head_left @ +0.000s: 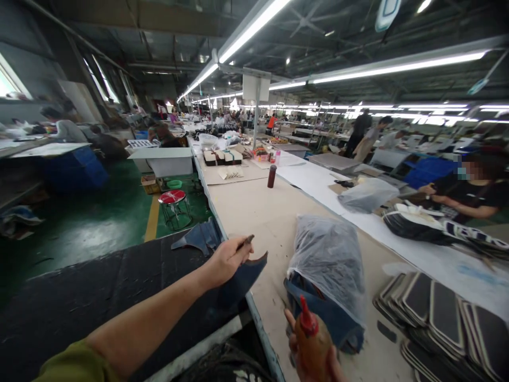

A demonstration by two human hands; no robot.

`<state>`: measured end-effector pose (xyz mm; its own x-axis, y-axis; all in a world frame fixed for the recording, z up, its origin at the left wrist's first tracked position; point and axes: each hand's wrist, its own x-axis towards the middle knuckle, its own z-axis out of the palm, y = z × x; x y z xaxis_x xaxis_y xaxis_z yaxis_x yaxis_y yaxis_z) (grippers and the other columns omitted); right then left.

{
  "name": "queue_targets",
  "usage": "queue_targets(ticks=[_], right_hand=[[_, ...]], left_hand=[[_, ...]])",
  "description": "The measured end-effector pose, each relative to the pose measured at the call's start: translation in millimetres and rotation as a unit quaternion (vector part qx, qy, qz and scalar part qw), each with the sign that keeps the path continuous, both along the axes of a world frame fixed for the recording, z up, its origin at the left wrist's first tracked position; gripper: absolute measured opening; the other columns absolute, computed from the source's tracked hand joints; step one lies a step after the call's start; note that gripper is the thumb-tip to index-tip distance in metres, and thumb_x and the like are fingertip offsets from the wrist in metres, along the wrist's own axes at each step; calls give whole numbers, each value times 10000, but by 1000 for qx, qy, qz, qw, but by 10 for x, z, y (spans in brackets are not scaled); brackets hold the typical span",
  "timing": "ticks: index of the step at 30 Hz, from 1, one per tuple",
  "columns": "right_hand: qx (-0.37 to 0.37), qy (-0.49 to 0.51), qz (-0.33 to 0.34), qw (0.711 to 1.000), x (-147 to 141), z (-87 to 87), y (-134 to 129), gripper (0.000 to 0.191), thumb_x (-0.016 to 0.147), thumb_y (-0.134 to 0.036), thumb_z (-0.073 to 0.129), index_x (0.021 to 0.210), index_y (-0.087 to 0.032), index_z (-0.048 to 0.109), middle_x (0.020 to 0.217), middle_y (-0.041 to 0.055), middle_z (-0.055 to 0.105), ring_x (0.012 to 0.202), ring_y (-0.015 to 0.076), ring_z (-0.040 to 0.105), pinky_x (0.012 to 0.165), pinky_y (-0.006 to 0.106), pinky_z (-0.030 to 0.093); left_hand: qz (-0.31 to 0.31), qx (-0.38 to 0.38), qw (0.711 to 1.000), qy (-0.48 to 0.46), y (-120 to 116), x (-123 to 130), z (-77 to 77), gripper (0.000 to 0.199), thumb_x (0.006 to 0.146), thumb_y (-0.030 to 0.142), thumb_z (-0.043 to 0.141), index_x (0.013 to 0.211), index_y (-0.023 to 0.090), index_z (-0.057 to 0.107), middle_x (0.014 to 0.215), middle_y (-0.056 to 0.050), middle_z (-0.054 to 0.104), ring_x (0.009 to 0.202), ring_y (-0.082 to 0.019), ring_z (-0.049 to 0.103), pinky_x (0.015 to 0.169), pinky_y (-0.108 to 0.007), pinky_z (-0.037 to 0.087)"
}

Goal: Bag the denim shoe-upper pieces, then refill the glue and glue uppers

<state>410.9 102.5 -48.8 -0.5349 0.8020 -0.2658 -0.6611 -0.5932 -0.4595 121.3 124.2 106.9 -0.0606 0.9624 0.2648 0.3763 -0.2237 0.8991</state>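
Near the table edge, my left hand point(227, 262) is closed on the upper edge of a dark blue piece point(244, 281), whose curved end points right. Lower right, my right hand point(295, 339) is wrapped round a brown glue bottle point(313, 345) with a red nozzle, tip up. Just beyond the bottle lies a clear plastic bag point(328, 254) with more dark blue pieces point(326, 313) sticking out of its open end. Another blue piece point(199, 237) rests on the black surface left of my left hand.
Stacked dark panels with pale edges point(433, 307) sit at the right. A dark red bottle point(271, 176) stands farther up the table point(238, 204). A red-topped stool point(172, 197) is on the floor at left. A person point(473, 185) sits across the table.
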Motion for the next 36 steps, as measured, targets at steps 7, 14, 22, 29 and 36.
queue_targets(ticks=[7, 14, 22, 29, 36], right_hand=[[97, 65, 96, 989, -350, 15, 194, 464, 724, -434, 796, 1149, -288, 682, 1197, 62, 682, 1053, 216, 660, 878, 304, 532], [95, 35, 115, 988, -630, 394, 179, 565, 722, -384, 818, 1231, -234, 626, 1197, 113, 675, 1074, 245, 655, 901, 348, 533], [-59, 23, 72, 995, -835, 636, 360, 436, 610, -360, 893, 981, -189, 740, 1034, 106, 733, 921, 231, 702, 713, 254, 583], [-75, 14, 110, 991, -1233, 557, 376, 382, 659, -341, 867, 974, -168, 738, 991, 85, 739, 912, 191, 695, 735, 213, 571], [-66, -11, 132, 989, -1315, 472, 405, 386, 681, -405, 844, 1011, -238, 731, 1095, 49, 714, 1020, 186, 669, 800, 230, 565]], left_hand=[[-93, -41, 918, -382, 284, 180, 234, 275, 832, 383, 682, 805, 146, 544, 557, 77, 408, 489, -65, 382, 762, -335, 529], [-47, -95, 879, -465, 582, -170, 9, 377, 931, 466, 492, 929, 104, 597, 864, -118, 657, 792, -194, 653, 840, -377, 543], [86, 115, 985, 100, -367, -381, -1432, 569, 867, 201, 581, 1408, 156, 412, 1451, -197, 416, 1384, -311, 344, 1140, -584, 258], [29, 311, 906, 284, -550, -452, -1507, 379, 861, 215, 642, 1220, 333, 635, 1402, -115, 469, 1385, -316, 303, 1114, -618, 268], [31, 91, 983, -159, -163, -785, -1156, 287, 761, 431, 758, 869, 166, 754, 1050, -131, 728, 1197, -304, 567, 1104, -492, 354]])
